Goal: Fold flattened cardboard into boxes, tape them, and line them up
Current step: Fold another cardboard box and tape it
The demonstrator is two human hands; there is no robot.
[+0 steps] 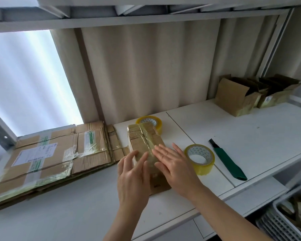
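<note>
Both hands lie flat on the taped cardboard box (142, 141) at the counter's (250, 136) middle: left hand (131, 173) and right hand (175, 164), fingers spread, pressing tape along the seam, pinching nothing. The box's long axis runs away from the person, so smoothing likely goes forward. 2 finished boxes (255, 94) stand far right, nearer the right hand.

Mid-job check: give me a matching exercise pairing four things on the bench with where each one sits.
Things:
1. flattened cardboard stack
2. green knife
3. open boxes
4. taped box

Places:
A. far right, by the curtain
B. under both hands
C. left end of the bench
D. right of the nearer tape roll

Pairs: 1-C, 2-D, 3-A, 4-B
</note>
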